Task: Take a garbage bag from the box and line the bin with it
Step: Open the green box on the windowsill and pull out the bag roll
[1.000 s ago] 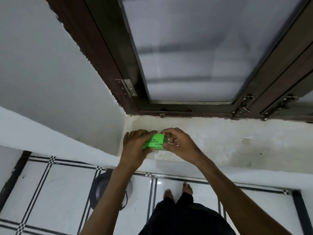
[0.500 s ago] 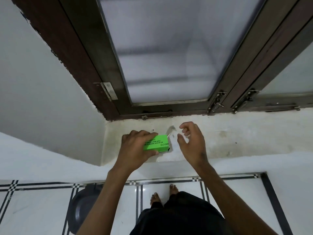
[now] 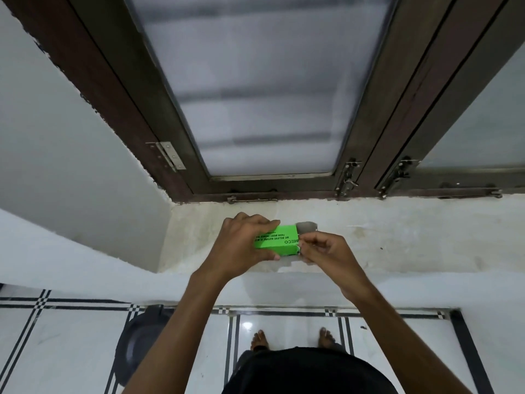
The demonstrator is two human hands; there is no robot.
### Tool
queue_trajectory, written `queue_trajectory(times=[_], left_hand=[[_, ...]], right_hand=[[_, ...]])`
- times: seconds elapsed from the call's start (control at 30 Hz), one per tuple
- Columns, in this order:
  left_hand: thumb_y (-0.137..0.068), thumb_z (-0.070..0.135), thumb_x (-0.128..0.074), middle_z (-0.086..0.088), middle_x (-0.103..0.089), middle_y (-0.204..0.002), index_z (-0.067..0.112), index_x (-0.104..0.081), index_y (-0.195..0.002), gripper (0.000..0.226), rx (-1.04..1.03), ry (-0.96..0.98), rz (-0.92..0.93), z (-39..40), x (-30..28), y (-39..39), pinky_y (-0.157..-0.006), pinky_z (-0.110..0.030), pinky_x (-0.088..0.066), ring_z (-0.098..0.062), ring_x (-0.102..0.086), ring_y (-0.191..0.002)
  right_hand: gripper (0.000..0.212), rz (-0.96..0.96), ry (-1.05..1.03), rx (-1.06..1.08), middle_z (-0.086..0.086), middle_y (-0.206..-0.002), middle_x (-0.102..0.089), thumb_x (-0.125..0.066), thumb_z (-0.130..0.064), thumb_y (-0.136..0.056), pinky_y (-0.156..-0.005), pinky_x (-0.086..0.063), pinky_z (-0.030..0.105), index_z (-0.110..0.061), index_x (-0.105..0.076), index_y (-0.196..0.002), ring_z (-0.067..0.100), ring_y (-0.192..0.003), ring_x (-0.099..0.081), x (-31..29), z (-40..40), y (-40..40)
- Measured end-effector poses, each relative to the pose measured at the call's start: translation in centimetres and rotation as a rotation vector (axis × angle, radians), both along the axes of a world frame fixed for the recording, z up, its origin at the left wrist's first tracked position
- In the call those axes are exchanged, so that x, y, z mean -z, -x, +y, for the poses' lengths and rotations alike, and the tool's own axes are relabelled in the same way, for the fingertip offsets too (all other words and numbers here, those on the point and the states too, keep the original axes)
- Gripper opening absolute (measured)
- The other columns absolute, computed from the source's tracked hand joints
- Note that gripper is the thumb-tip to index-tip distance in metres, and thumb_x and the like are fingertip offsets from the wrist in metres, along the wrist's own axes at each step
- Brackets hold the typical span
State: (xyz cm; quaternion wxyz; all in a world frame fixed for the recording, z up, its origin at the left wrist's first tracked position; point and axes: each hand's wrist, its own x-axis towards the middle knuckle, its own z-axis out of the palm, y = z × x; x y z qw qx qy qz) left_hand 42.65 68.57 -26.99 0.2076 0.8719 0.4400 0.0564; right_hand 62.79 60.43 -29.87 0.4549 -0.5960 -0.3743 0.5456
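bracing the green box over the sill, left hand wraps it; right hand fingers pinch at its open end; pulling straight out should free 1 bag.

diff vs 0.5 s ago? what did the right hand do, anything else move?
The right hand, which hung open and clear of the green box, has come back and pinches at its open right end, by the flap. The left hand keeps its grip on the box over the sill. No bag shows yet; the bin is unmoved.
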Motion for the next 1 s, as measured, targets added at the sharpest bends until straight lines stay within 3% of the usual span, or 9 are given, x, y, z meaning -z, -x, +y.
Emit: queue_trajectory(times=[0.1,0.27,0.6,0.73,0.87,1.0], left_hand=[[-0.078,0.051,-0.074,0.012,-0.056,-0.138,0.034,-0.044,-0.146,0.076,0.028,-0.046,0.072,-0.4,-0.6,-1.5,-0.092,-0.033,-0.026,-0.019,-0.043,-0.120],[-0.080,0.052,-0.072,0.010,-0.055,-0.140,0.034,-0.044,-0.146,0.074,0.073,-0.121,0.176,-0.9,-1.0,-3.5,-0.090,-0.033,-0.024,-0.021,-0.042,-0.121],[-0.080,0.048,-0.073,0.006,-0.057,-0.138,0.030,-0.047,-0.145,0.072,0.048,-0.063,0.074,-0.3,-0.2,-4.7,-0.092,-0.035,-0.028,-0.023,-0.045,-0.121],[-0.080,0.047,-0.074,0.006,-0.059,-0.135,0.029,-0.049,-0.144,0.071,0.049,-0.048,0.035,-0.2,0.5,-4.8,-0.088,-0.032,-0.027,-0.022,-0.047,-0.117],[-0.081,0.048,-0.073,0.008,-0.059,-0.134,0.031,-0.048,-0.144,0.071,0.036,-0.037,0.037,-0.2,1.2,-4.6,-0.090,-0.032,-0.029,-0.021,-0.047,-0.117],[-0.081,0.047,-0.073,0.006,-0.058,-0.136,0.030,-0.047,-0.145,0.070,0.020,-0.026,0.042,-0.1,1.4,-4.3,-0.091,-0.034,-0.030,-0.021,-0.046,-0.119]], right_hand=[[0.011,-0.027,0.032,-0.072,0.007,-0.089,-0.074,-0.070,-0.008,-0.088,-0.063,-0.052,0.021,-0.017,-0.073,-0.094,0.011,-0.074,-0.064,-0.1,-0.2,-1.6],[0.014,-0.024,0.034,-0.135,-0.002,-0.090,-0.069,-0.064,0.004,-0.089,-0.054,-0.044,0.008,-0.008,-0.070,-0.092,-0.007,-0.062,-0.062,0.1,0.1,-2.9],[0.014,0.028,0.050,-0.126,0.003,-0.074,-0.061,-0.054,-0.009,-0.096,-0.055,-0.035,0.019,-0.003,-0.066,-0.094,0.007,-0.063,-0.050,0.7,0.5,-4.1],[0.016,0.025,0.063,-0.142,-0.012,-0.079,-0.059,-0.049,-0.008,-0.098,-0.057,-0.039,0.015,-0.001,-0.062,-0.094,0.001,-0.060,-0.051,0.9,0.8,-4.1],[0.016,0.000,0.050,-0.144,-0.011,-0.089,-0.058,-0.045,-0.005,-0.099,-0.056,-0.040,0.011,0.002,-0.057,-0.092,0.002,-0.061,-0.050,1.0,0.8,-4.1],[0.016,0.011,0.002,-0.026,-0.008,-0.078,-0.063,-0.056,-0.001,-0.093,-0.055,-0.041,0.011,-0.011,-0.065,-0.084,0.000,-0.064,-0.054,0.8,0.6,-3.9]])
